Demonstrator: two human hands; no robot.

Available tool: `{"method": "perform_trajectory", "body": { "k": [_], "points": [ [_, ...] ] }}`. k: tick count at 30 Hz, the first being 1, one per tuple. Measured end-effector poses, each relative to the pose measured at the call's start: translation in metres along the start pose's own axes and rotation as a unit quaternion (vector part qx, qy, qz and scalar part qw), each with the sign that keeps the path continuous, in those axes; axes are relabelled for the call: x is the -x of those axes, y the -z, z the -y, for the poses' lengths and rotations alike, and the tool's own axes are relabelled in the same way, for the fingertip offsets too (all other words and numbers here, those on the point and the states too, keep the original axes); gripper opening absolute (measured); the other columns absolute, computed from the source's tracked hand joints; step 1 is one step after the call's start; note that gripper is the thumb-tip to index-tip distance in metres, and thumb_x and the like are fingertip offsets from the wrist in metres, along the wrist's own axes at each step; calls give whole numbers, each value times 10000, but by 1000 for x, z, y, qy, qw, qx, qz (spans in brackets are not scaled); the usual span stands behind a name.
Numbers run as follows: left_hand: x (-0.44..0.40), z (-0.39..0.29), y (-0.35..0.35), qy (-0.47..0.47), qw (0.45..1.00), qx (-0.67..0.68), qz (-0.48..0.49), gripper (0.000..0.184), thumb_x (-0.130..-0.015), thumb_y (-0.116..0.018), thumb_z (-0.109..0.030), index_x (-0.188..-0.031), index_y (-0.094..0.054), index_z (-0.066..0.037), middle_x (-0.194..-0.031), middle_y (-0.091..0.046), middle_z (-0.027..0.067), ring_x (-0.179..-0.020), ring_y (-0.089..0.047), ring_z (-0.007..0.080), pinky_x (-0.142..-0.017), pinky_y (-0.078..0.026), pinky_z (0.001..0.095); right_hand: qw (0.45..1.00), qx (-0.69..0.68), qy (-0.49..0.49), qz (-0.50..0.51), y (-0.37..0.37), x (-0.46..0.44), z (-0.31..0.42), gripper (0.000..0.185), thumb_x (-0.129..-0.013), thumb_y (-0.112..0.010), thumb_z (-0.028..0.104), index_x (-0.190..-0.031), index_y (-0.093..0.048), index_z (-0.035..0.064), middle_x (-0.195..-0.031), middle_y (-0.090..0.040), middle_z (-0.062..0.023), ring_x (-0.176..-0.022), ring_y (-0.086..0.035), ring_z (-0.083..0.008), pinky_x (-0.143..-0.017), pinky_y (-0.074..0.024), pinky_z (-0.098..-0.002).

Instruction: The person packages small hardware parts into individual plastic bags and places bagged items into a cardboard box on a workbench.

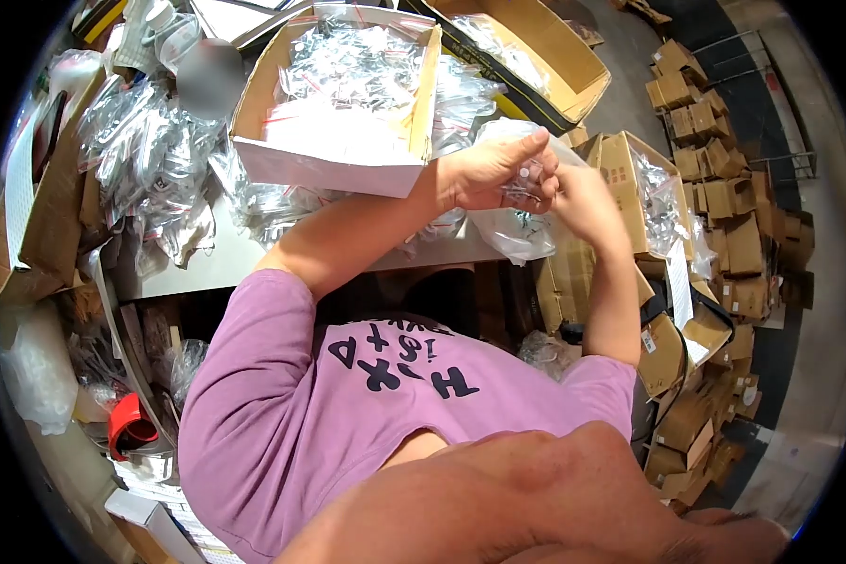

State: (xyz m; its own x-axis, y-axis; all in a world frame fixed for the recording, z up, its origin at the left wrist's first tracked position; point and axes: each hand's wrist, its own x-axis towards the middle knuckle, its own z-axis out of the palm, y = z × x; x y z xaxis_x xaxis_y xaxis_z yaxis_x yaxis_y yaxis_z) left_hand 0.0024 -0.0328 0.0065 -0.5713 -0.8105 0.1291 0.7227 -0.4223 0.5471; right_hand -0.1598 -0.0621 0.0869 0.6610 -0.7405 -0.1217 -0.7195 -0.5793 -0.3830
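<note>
My left hand (484, 174) is palm up with its thumb raised, its fingers curled round a small clear plastic bag (526, 181) with little shiny pieces in it. Against the same bag my right hand (581, 199) is closed, its fingertips pinching near the edge. What exactly the pieces are is too small to tell. Directly below both hands, a larger clear plastic bag (515, 235) with small dark parts in it lies at the table's front edge. Beside my left wrist stands a white cardboard box (329, 167) filled with small zip bags of metal parts.
Heaps of clear bags (155, 150) cover the left of the table (183, 268). An open carton (573, 80) stands at the back, and another carton (620, 179) with bags is on my right. Several cardboard boxes (710, 169) are piled on the floor at far right.
</note>
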Motion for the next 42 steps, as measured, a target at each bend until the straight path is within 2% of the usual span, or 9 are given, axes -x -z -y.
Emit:
{"method": "perform_trajectory", "body": {
  "k": [1, 2, 4, 10, 16, 19, 25, 37, 42],
  "points": [
    [-3, 1, 6, 4, 999, 24, 27, 501, -879, -473, -580, -892, -553, -85, -791, -576, 56, -769, -587, 202, -709, -519, 346, 994, 46, -71, 72, -5, 0, 6, 91, -731, -651, 86, -810, -636, 45, -760, -646, -143, -742, -635, -305, -681, -493, -367],
    [-5, 2, 10, 8, 997, 48, 54, 514, -879, -458, -593, -891, -552, -88, -795, -580, 58, -770, -592, 205, -721, -522, 345, 999, 43, -28, -1, -26, 6, -9, 81, -733, -641, 94, -804, -624, 61, -726, -640, -136, -744, -637, -297, -671, -488, -373],
    [-3, 0, 4, 15, 998, 62, 23, 526, -879, -436, -607, -883, -546, -93, -791, -573, 56, -756, -586, 190, -691, -523, 310, 996, 5, -83, -30, -32, 8, 2, 89, -735, -643, 117, -807, -615, 72, -736, -640, -143, -752, -631, -326, -668, -493, -396],
    [-2, -1, 0, 11, 996, 90, -9, 541, -881, -413, -618, -887, -543, -92, -796, -576, 56, -756, -590, 187, -636, -526, 284, 992, 119, -33, -36, -38, 6, -5, 125, -763, -612, 178, -810, -608, 62, -769, -639, -166, -765, -614, -376, -669, -495, -440],
    [-2, -1, 0, 11, 996, 90, 8, 551, -879, -404, -627, -885, -540, -93, -792, -572, 48, -752, -589, 185, -640, -529, 291, 996, 59, -39, -56, -41, 10, -3, 147, -734, -628, 174, -790, -590, 44, -769, -624, -189, -771, -612, -380, -671, -505, -433],
    [-2, -1, 1, 6, 996, 91, 6, 552, -877, -405, -630, -884, -537, -94, -789, -563, 44, -753, -584, 183, -644, -529, 293, 994, 85, -44, -43, -46, 4, -11, 144, -738, -628, 163, -810, -591, 44, -794, -626, -199, -778, -609, -388, -683, -504, -436],
    [-2, -3, 0, 0, 996, 94, 11, 555, -871, -406, -638, -884, -530, -97, -795, -554, 55, -759, -580, 190, -643, -526, 292, 995, 56, -73, -31, -40, 6, -3, 178, -814, -551, 214, -827, -630, 55, -805, -635, -202, -807, -609, -387, -710, -492, -437],
    [-3, -2, 3, -3, 996, 90, 7, 554, -871, -421, -632, -887, -530, -89, -790, -547, 44, -742, -574, 184, -641, -516, 292, 996, 90, -8, -18, -39, 2, -8, 180, -822, -525, 216, -826, -621, 64, -792, -636, -197, -792, -610, -383, -698, -486, -448],
    [-3, -2, 3, -1, 995, 101, 11, 554, -867, -429, -632, -886, -531, -88, -791, -549, 42, -746, -574, 179, -637, -514, 290, 994, 89, -59, 23, -30, 3, 0, 163, -822, -544, 184, -853, -627, 47, -820, -644, -197, -811, -623, -361, -713, -493, -419]
  ]
}}
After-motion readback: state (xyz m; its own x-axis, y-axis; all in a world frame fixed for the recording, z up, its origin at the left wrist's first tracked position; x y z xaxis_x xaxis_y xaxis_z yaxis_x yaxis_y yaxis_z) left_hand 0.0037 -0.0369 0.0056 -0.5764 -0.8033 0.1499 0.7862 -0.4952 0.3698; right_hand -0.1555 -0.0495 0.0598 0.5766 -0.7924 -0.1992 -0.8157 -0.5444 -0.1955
